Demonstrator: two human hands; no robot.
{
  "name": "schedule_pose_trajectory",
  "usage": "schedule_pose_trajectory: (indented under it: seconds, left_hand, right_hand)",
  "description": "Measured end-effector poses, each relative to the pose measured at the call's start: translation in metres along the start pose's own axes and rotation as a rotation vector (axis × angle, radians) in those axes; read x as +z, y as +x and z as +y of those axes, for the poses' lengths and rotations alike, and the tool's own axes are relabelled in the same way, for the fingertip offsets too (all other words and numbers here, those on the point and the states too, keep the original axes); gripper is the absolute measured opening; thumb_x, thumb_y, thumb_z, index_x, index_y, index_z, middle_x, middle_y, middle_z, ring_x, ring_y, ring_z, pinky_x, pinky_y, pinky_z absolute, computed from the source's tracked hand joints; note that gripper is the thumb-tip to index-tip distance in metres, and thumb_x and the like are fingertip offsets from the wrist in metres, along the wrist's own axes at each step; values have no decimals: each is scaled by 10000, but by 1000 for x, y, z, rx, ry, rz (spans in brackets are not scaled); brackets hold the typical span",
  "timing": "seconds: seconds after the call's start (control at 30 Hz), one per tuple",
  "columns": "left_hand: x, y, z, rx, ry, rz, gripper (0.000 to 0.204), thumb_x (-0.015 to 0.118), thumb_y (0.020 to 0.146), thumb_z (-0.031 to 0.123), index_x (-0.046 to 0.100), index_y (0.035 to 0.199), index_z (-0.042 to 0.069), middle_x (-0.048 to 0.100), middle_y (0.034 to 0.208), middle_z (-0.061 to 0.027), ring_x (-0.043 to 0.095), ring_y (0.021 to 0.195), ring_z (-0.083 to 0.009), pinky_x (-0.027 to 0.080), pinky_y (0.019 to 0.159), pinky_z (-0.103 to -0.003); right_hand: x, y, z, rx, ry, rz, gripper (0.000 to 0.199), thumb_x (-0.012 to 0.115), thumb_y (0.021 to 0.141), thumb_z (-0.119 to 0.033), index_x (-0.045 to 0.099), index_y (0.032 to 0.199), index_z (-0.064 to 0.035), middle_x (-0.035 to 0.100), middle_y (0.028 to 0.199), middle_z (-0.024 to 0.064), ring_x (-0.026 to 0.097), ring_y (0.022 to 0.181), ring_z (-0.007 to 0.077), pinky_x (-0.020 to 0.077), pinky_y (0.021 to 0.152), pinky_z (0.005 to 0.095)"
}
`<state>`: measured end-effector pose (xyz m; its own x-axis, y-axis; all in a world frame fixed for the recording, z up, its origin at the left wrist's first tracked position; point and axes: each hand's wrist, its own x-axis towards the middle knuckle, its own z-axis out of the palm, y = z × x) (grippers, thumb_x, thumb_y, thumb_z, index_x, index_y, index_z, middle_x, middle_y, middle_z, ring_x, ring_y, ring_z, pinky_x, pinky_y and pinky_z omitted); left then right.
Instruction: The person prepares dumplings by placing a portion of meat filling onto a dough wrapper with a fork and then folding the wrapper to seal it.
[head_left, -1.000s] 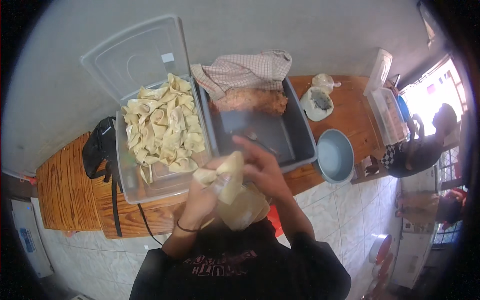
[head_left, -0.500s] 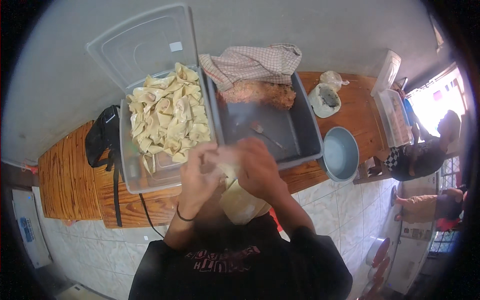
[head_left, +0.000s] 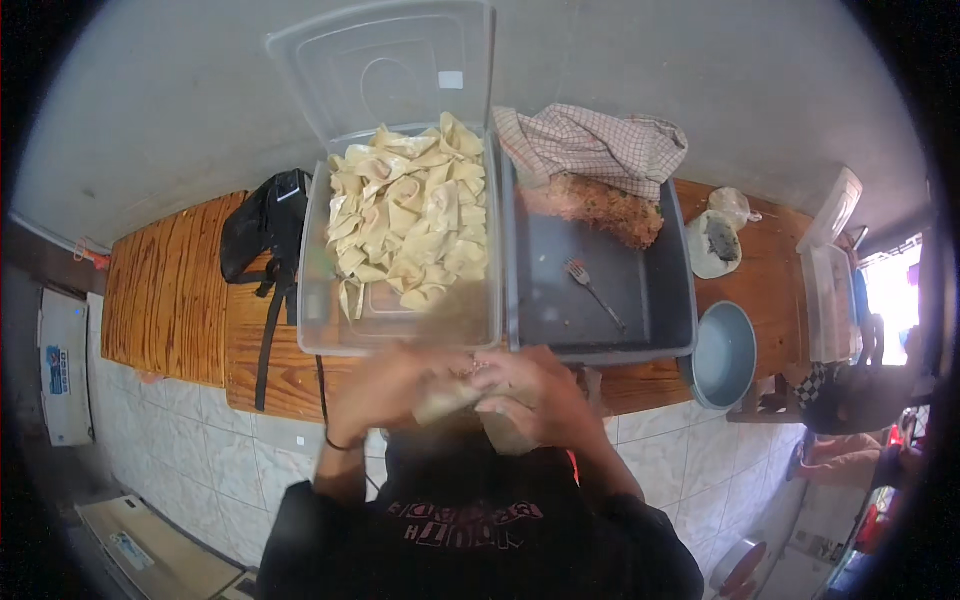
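both hands have dropped lower toward the chest since a second ago, left hand (head_left: 385, 395) and right hand (head_left: 535, 395) now pinched together around a pale dough wrapper (head_left: 450, 398), blurry mid-fold. looks like it's getting sealed, just below the clear tub of folded dumplings (head_left: 410, 225), gray tray (head_left: 600, 290) with fork (head_left: 595, 292) alongside.

A wooden desk (head_left: 170, 290) runs left to right against a grey wall. On it lie a black bag (head_left: 262, 232), a clear tub (head_left: 400, 335) of folded dough wrappers, a grey tray (head_left: 660, 320) touching the tub's right side, a grey bowl (head_left: 724, 355), and a clear box (head_left: 826, 300) at the right end.
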<state>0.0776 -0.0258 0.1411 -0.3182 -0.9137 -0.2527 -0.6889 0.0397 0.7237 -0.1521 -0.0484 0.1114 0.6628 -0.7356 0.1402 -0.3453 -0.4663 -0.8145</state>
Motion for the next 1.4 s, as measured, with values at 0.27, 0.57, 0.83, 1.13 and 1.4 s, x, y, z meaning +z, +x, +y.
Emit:
schedule_pose_trajectory:
  seconds: [0.27,0.57,0.83,1.13,1.4]
  left_hand:
    - [67,23,31,674,49,-49,741,740,722,297,430,1352,60,442,1384,-189,432,1257,-400,294,1081,-509]
    - [204,70,-3,681,141,2,415,675,784,245,606,1136,36,540,1254,-200,456,1236,-409,301,1073,-516]
    - [161,48,11,258,-42,-122,235,658,809,108,641,1017,0,638,1028,-165,618,934,-330,492,820,-376]
    - [154,48,-3,29,-293,-258,200,685,836,148,649,972,6,680,924,-139,651,885,-221,492,795,-328]
    - [159,57,7,44,-284,-252,223,689,810,124,647,996,8,685,960,-159,664,912,-254,500,805,-345]
  right_hand:
    - [-22,-27,24,119,368,722,399,707,797,-60,575,1172,-27,672,964,115,629,807,173,492,745,271]
    - [-29,-121,43,498,73,844,272,648,853,-57,596,1118,-25,671,880,94,630,823,144,485,733,258]
    - [61,-145,48,773,174,641,371,677,855,-182,560,1173,-31,657,944,154,645,803,234,497,694,337]
    - [53,-131,59,716,334,580,368,678,862,-174,564,1170,-8,657,962,131,644,866,192,518,756,325]
    - [47,-121,67,484,376,626,381,681,841,-117,564,1184,0,638,1042,135,634,965,208,507,852,324]
